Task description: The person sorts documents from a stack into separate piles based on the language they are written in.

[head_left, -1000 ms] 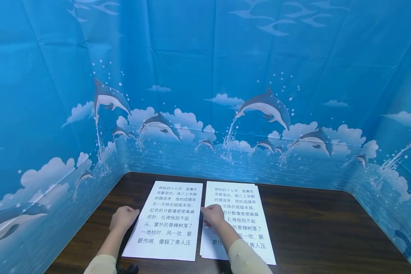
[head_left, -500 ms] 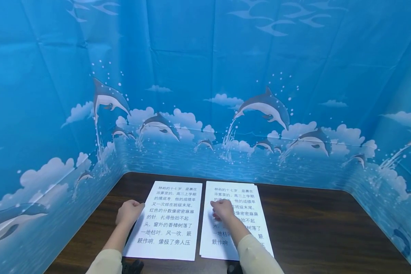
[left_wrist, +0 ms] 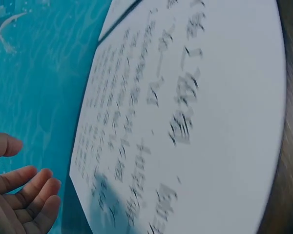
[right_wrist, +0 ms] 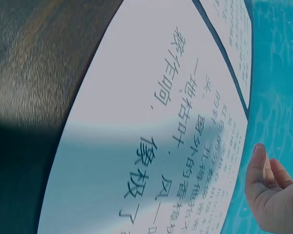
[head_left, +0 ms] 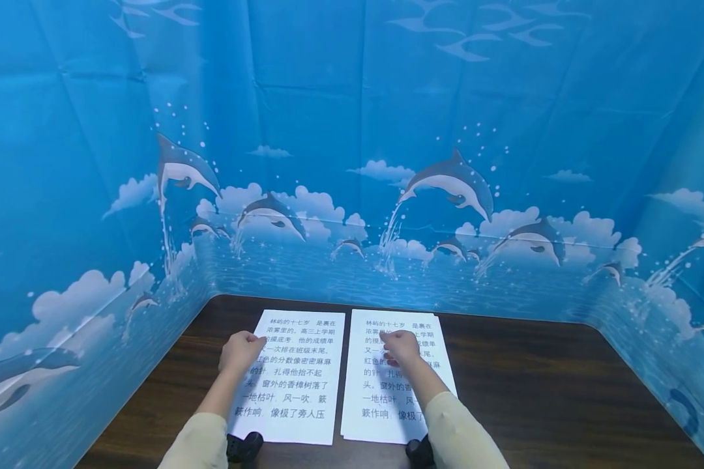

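Two stacks of white paper printed with large Chinese text lie side by side in the head view, the left one [head_left: 305, 431] and the right one [head_left: 381, 426]. Over the left stack's outer edge is my left hand [head_left: 240, 352]; its fingers [left_wrist: 27, 180] are loosely bent, with the thumb apart and nothing between them. My right hand [head_left: 401, 346] hovers above the upper half of the right stack, covering some text. In the right wrist view its fingers [right_wrist: 280, 171] curl softly around nothing. Each hand casts a shadow on the paper.
A dark wood table [head_left: 534, 391] carries both stacks, with a narrow gap between them. A blue curtain [head_left: 328, 163] printed with dolphins and clouds closes off the back and sides. Dark wrist devices [head_left: 245, 447] show beneath the pale sleeves [head_left: 199, 440].
Both hands have moved right and toward the far side: the left from beside its stack to over its edge, the right from the gap to over its stack. The papers stay put.
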Available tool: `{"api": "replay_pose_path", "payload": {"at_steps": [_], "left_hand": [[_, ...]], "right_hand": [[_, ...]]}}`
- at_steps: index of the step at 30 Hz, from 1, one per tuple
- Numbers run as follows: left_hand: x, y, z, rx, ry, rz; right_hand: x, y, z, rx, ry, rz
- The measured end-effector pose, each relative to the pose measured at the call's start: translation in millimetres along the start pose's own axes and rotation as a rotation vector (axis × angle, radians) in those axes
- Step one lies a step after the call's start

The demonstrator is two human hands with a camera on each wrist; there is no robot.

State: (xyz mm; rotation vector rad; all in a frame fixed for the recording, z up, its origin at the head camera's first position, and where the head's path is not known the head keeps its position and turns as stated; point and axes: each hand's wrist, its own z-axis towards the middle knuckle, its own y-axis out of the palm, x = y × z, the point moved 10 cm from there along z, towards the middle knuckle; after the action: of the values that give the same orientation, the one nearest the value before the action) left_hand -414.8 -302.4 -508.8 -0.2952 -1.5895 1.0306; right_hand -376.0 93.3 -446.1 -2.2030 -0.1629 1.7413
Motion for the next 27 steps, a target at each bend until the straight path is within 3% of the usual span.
{"api": "replay_pose_path", "payload": {"at_steps": [7, 18, 20, 25, 27], "left_hand": [[22.9, 20.7, 4.2, 0.012, 0.052, -0.002], [43.8, 42.7, -5.4, -0.030, 0.054, -0.062], [50.9, 42.3, -10.9, -0.054, 0.075, -0.071], [86.7, 18.9, -48.2, -0.124, 0.075, -0.149], [99.5, 8.9, -64.2, -0.138, 0.046, -0.184]], "right_hand": [[-3.3, -12.9, 3.5, -0.006, -0.020, 0.013], [1.9, -35.6, 7.7, 0.022, -0.021, 0.024], [2.8, -38.1, 7.3, 0.024, -0.015, 0.038], [6.1, -44.1, 8.4, 0.025, -0.011, 0.066], [8.1, -47.7, 8.9, 0.037, -0.007, 0.071]]}}
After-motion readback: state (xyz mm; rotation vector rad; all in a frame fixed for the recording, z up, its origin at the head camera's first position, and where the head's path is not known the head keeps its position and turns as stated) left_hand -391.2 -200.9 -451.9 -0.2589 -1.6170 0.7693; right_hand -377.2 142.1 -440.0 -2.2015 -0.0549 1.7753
